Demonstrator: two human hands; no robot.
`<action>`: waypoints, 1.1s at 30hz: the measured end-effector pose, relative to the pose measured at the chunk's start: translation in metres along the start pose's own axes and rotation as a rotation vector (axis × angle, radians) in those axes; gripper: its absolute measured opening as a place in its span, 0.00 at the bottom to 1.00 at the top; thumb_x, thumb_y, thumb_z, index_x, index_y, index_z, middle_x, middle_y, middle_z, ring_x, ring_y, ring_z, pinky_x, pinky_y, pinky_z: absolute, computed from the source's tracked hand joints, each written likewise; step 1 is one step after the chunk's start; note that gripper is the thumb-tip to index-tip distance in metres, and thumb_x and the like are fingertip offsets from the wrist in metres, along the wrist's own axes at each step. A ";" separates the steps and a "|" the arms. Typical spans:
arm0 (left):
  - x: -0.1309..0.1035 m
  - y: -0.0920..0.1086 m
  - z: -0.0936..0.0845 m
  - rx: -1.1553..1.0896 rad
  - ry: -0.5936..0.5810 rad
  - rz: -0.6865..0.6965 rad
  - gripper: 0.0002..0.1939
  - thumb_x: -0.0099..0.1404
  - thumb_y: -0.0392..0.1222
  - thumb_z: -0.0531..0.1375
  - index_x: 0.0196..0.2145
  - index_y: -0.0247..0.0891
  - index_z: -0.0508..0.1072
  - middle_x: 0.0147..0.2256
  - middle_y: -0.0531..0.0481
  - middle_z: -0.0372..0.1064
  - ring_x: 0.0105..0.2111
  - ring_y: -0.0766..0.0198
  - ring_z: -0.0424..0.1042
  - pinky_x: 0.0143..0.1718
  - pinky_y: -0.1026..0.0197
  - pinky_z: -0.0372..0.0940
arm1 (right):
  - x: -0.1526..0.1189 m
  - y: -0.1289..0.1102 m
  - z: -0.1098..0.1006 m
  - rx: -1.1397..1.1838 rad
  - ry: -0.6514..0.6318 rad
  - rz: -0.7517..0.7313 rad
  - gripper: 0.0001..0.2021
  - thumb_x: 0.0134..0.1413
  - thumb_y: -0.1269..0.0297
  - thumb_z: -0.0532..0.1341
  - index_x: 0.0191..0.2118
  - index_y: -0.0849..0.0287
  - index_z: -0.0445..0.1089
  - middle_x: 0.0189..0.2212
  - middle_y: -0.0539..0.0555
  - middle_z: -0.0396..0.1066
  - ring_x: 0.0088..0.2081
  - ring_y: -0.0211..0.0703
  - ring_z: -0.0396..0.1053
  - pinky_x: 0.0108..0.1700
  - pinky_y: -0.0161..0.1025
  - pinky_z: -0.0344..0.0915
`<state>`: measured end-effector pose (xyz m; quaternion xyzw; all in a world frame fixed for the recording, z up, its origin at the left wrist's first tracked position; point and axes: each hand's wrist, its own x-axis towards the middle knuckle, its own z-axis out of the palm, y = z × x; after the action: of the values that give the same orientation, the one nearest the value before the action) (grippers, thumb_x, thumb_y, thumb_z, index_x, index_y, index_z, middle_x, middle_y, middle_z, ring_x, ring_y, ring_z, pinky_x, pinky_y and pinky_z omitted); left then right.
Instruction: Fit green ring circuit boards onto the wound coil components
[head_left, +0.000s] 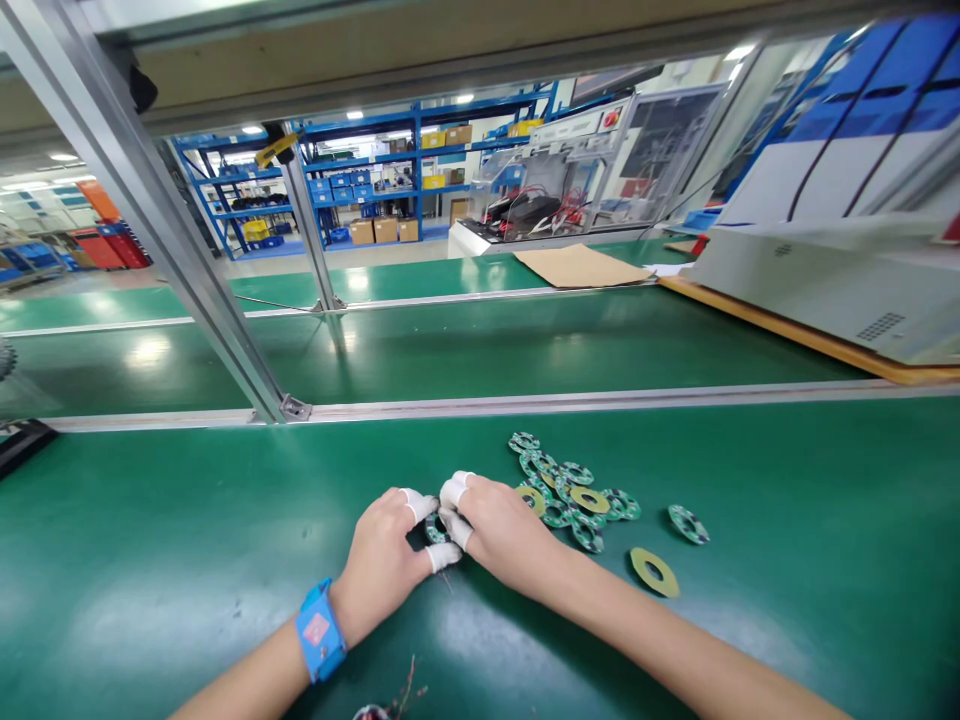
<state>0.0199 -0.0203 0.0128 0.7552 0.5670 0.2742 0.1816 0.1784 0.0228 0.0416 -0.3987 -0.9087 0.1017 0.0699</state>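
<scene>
Bench (pixel 195 545), green and glossy, spreads wide under the head view, and the person's two hands meet near its middle. The left hand (pixel 380 552) has thumb and forefinger bent around a small board (pixel 433 531), a ring with dark and green patches, gripping it at the left and near edges. The right hand (pixel 501 525) is curled in close, thumb and finger drawn together at the ring's right edge; from where I stand I can't tell whether they pinch the board itself or something on it. White cots (pixel 444 556) cover fingertips on both hands, and a blue strap (pixel 320 630) circles the left wrist. Thin leads (pixel 448 580) show just below the left thumb.

Just beyond the right hand lies a loose pile (pixel 556 516) of similar rings, overlapping, some showing yellow faces. Off to the right of it, one more patterned ring (pixel 699 533) lies by itself, with a yellow ring (pixel 641 562) nearer the right forearm. At the near edge of view, reddish wires (pixel 407 690) rise beside a part mostly cut off.

Farther back, a metal post (pixel 187 250) stands at left, brown cardboard (pixel 581 265) lies flat, a grey casing (pixel 825 290) sits at right, and blue shelves (pixel 416 170) hold boxes.
</scene>
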 end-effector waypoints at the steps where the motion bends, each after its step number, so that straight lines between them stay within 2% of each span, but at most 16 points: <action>1: 0.000 0.001 0.000 0.005 -0.003 0.007 0.14 0.53 0.48 0.66 0.34 0.37 0.74 0.32 0.48 0.71 0.34 0.58 0.67 0.35 0.58 0.62 | -0.001 0.000 0.000 -0.008 -0.007 -0.003 0.05 0.56 0.74 0.56 0.33 0.62 0.68 0.30 0.54 0.68 0.32 0.43 0.65 0.31 0.36 0.51; 4: 0.000 0.003 -0.001 0.023 -0.011 0.021 0.12 0.57 0.49 0.63 0.32 0.38 0.74 0.32 0.48 0.71 0.33 0.59 0.67 0.34 0.59 0.61 | -0.002 -0.002 0.000 -0.023 -0.030 -0.011 0.05 0.56 0.75 0.56 0.33 0.62 0.68 0.30 0.55 0.68 0.32 0.43 0.65 0.31 0.36 0.51; 9: 0.003 0.005 -0.001 0.066 -0.012 -0.024 0.15 0.58 0.52 0.61 0.29 0.36 0.73 0.28 0.48 0.70 0.31 0.59 0.67 0.32 0.59 0.60 | 0.000 -0.001 0.002 -0.010 -0.042 -0.010 0.06 0.54 0.77 0.56 0.33 0.63 0.69 0.31 0.55 0.68 0.32 0.43 0.65 0.31 0.36 0.52; 12: 0.006 0.005 -0.001 0.055 -0.024 -0.050 0.16 0.55 0.53 0.63 0.31 0.36 0.75 0.29 0.47 0.71 0.32 0.59 0.67 0.33 0.59 0.61 | 0.002 0.003 0.002 0.083 -0.004 0.028 0.07 0.52 0.78 0.56 0.31 0.62 0.70 0.29 0.54 0.68 0.31 0.42 0.65 0.31 0.35 0.52; 19: 0.009 0.006 -0.007 0.025 -0.048 -0.109 0.15 0.51 0.48 0.67 0.35 0.37 0.75 0.32 0.47 0.72 0.35 0.58 0.69 0.37 0.58 0.62 | 0.010 0.028 -0.006 0.496 0.152 0.083 0.09 0.48 0.78 0.56 0.29 0.61 0.72 0.25 0.50 0.71 0.27 0.39 0.65 0.30 0.32 0.56; 24: 0.009 0.006 -0.005 0.017 -0.049 -0.116 0.15 0.51 0.48 0.66 0.35 0.37 0.76 0.32 0.48 0.71 0.35 0.58 0.69 0.37 0.58 0.62 | 0.015 0.035 -0.005 0.545 0.197 0.089 0.09 0.46 0.77 0.56 0.29 0.61 0.73 0.26 0.51 0.73 0.28 0.40 0.66 0.30 0.33 0.59; 27: 0.004 0.006 -0.002 0.002 -0.048 -0.111 0.15 0.51 0.47 0.66 0.36 0.37 0.75 0.32 0.48 0.71 0.35 0.59 0.69 0.38 0.59 0.62 | 0.013 0.035 -0.011 0.503 0.193 0.098 0.11 0.45 0.78 0.55 0.29 0.60 0.74 0.26 0.50 0.73 0.28 0.40 0.67 0.30 0.32 0.59; 29: 0.001 0.006 -0.003 -0.015 -0.065 -0.102 0.16 0.51 0.46 0.66 0.37 0.38 0.75 0.34 0.49 0.71 0.36 0.59 0.68 0.39 0.60 0.62 | 0.008 0.034 -0.020 0.415 0.080 0.084 0.12 0.42 0.79 0.55 0.27 0.60 0.75 0.25 0.50 0.73 0.27 0.40 0.68 0.30 0.32 0.58; 31: 0.005 0.005 -0.011 -0.023 -0.142 -0.062 0.14 0.51 0.45 0.66 0.36 0.39 0.75 0.33 0.50 0.71 0.35 0.61 0.68 0.37 0.62 0.62 | 0.000 0.031 -0.028 0.341 -0.157 0.015 0.13 0.38 0.80 0.56 0.25 0.60 0.76 0.22 0.49 0.73 0.26 0.39 0.68 0.29 0.31 0.58; 33: 0.023 -0.001 -0.027 -0.032 -0.177 0.001 0.10 0.53 0.46 0.64 0.33 0.40 0.75 0.32 0.52 0.71 0.33 0.62 0.68 0.35 0.63 0.62 | -0.009 0.027 -0.031 0.358 -0.424 -0.114 0.14 0.36 0.81 0.58 0.27 0.59 0.77 0.22 0.48 0.74 0.25 0.38 0.69 0.27 0.29 0.57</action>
<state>0.0073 0.0008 0.0381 0.7739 0.5439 0.2155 0.2426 0.2102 0.0384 0.0649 -0.2981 -0.8917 0.3375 -0.0469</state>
